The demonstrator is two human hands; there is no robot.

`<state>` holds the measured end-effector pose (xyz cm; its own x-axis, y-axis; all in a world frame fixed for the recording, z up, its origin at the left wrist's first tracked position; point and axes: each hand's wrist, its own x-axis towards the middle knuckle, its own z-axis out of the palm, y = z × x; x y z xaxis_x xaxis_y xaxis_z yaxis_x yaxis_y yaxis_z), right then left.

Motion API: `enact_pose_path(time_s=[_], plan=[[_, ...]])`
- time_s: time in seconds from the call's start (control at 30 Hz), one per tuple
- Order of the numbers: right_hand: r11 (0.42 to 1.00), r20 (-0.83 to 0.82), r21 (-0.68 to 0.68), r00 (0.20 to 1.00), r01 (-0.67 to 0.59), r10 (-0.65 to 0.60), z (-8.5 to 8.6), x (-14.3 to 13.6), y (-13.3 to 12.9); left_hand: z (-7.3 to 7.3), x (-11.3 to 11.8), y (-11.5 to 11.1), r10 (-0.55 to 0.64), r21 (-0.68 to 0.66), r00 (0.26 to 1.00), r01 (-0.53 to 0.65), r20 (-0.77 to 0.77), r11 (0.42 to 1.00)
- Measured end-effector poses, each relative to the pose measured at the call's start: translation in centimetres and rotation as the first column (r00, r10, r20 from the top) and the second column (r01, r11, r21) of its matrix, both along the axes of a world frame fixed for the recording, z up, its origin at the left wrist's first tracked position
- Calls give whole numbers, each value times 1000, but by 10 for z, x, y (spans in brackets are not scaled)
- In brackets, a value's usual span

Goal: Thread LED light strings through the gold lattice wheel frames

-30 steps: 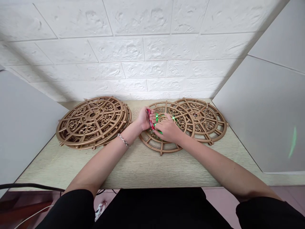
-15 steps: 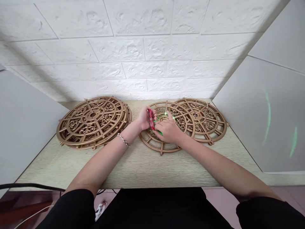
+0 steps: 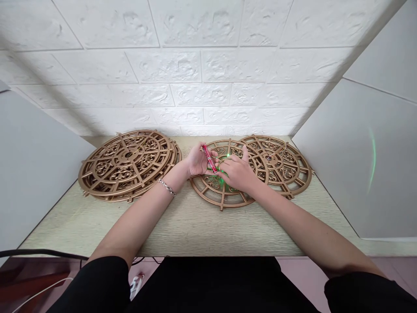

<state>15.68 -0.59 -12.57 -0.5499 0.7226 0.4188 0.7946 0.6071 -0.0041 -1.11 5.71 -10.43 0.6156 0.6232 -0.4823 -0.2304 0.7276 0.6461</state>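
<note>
My left hand (image 3: 197, 161), palm turned up, has its fingers curled round a red stick of what look like two batteries (image 3: 209, 158) end to end, tilted down to the right. The fingers of my right hand (image 3: 239, 173) are pinched at its lower end, with the index finger raised. A thin wire (image 3: 222, 160) shows between the hands; its ends are hidden by fingers. Below both hands lies a round bronze openwork frame (image 3: 221, 202) with scroll ornaments. Green light glows at its middle, partly covered by my right hand.
At left is a stack of similar round frames (image 3: 130, 163). Another frame (image 3: 295, 189) with a loop of wire lies at right, overlapping the middle one. White brick-pattern wall (image 3: 202, 65) stands behind; grey panels (image 3: 374, 130) flank the pale table (image 3: 195, 234). Green light streaks the right panel.
The red batteries have tilted further, their lower end shifting right. My right hand has moved slightly right and its index finger lifted. One green streak on the right panel is gone.
</note>
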Motion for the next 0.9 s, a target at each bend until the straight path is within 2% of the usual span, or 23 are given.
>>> enact_pose_path(time_s=[0.23, 0.67, 0.9], plan=[[1000, -7, 26, 1000, 9, -9, -5, -1, 1, 0, -5, 3, -71, -1, 997, 72, -22, 997], [999, -29, 17, 999, -31, 32, -2, 4, 8, -1, -4, 3, -94, 28, 994, 95, -57, 995], [992, -17, -90, 996, -86, 85, 4, 8, 9, -1, -4, 5, -114, 7, 992, 115, -49, 993]])
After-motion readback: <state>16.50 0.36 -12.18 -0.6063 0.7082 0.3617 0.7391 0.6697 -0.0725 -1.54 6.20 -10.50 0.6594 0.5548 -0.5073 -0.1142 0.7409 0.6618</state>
